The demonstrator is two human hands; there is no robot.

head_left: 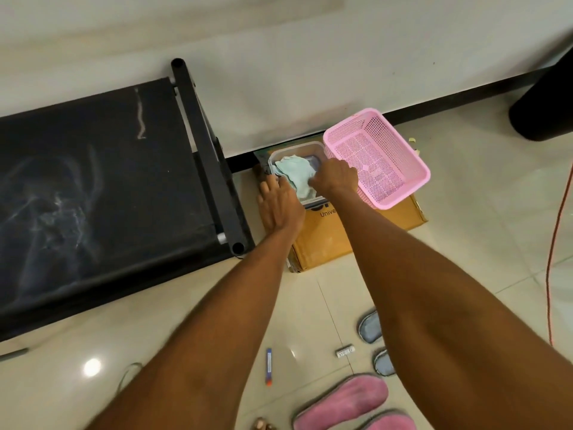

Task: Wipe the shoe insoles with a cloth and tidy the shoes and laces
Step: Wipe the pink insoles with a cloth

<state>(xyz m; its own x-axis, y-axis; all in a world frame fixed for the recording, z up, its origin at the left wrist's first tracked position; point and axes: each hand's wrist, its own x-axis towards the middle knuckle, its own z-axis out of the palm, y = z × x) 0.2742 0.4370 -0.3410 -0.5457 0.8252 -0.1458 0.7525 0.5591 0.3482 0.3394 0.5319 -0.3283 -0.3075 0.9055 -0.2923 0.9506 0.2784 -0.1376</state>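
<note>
Reaching into the clear tub [313, 148] on the cardboard box [347, 234], the person's right hand [336, 178] pinched the pale cloth [294, 173], while the left hand [277, 206] rested fingers at the tub's near edge, its grip unclear. Fetching the cloth seemed the step. Next it would need lifting free and carrying to the pink insoles [341, 398] lying near on the floor.

Pink basket [376, 156] on cardboard box [335, 234], black treadmill [102, 187] alongside
</note>
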